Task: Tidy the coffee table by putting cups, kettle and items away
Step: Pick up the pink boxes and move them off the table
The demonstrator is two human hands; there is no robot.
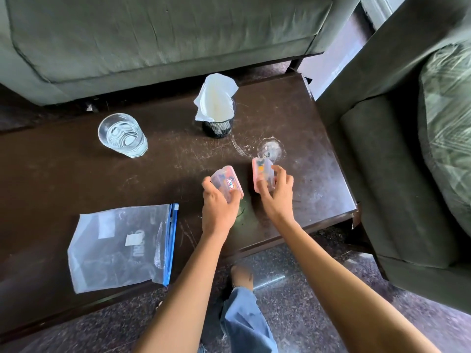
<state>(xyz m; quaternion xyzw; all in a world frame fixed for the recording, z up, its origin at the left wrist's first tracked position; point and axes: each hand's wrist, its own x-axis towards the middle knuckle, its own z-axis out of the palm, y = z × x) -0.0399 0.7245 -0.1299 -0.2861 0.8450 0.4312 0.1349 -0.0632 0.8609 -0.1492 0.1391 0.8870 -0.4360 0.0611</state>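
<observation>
My left hand (pixel 219 203) grips a small clear plastic box with a pink rim and a sticker (pixel 227 184), just above the dark coffee table (pixel 76 179). Beside it, my right hand (pixel 276 193) holds a second small pink-rimmed clear box (pixel 262 173), tilted on its edge. A clear drinking glass (pixel 122 135) stands at the table's far left. Behind the boxes a black mesh cup holding white tissue (pixel 218 105) stands upright. A clear zip bag with a blue closure (pixel 122 247) lies flat at the table's near left.
A grey-green sofa (pixel 158 34) runs along the table's far side. To the right stands a dark armchair (pixel 387 174) with a patterned cushion. A round wet ring (pixel 270 149) marks the table near the boxes. My leg in jeans (pixel 244 319) is on the speckled floor.
</observation>
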